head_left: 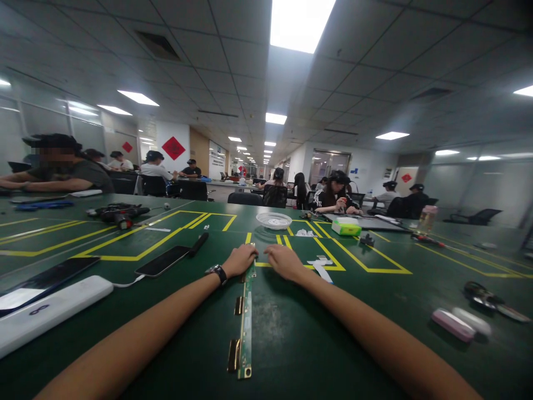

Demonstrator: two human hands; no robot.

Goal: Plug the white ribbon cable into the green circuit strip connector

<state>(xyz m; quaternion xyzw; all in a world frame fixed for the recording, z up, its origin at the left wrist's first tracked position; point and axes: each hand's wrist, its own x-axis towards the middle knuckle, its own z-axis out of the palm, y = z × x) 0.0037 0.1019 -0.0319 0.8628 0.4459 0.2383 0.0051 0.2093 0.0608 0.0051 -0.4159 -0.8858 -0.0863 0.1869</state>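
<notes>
A long, narrow green circuit board (pixel 247 328) lies on the table, running away from me, with copper-coloured flex tabs along its left edge. At its far end my left hand (pixel 240 260), with a black watch on the wrist, has its fingers closed on the board. Just to the right, my right hand (pixel 283 262) rests low over the table with loosely bent fingers, slightly apart from the board and showing nothing in them. Beyond both hands stands a white woven basket (pixel 273 221). Right of my right hand lie white ribbon cables (pixel 321 270).
On the left are a white power strip (pixel 54 314), phones (pixel 164 261) and a power drill (pixel 119 214). To the right sit a green tissue pack (pixel 346 226), a pink case (pixel 453 324) and a tool (pixel 491 300). Yellow tape marks the green table (pixel 308 344). People sit around.
</notes>
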